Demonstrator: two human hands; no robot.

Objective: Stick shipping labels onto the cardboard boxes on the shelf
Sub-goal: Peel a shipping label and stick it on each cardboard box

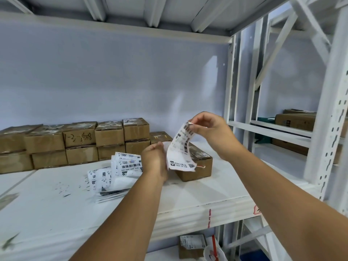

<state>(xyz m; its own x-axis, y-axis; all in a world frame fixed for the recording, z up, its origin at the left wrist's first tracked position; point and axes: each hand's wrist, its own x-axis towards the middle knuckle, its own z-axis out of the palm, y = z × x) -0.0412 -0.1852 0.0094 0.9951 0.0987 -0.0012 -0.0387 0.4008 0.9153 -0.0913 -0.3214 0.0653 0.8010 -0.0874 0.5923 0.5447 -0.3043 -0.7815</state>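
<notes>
The label point(181, 151) at centre carries print too fine and blurred to read, and it covers much of the cardboard box point(199, 167) behind it. The left hand point(154, 158) hides the label's lower left edge — its fingertips are out of sight. The stacked boxes point(15, 147) are cut off at the left edge; at far right, brown cartons point(293, 121) sit partly behind a shelf upright point(323, 117).

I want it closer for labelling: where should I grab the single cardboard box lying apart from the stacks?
Probably from the right, pinching the cardboard box across its near and far walls. It lies flat and low with its right end free, while the left hand and the label cover its left end.
</notes>
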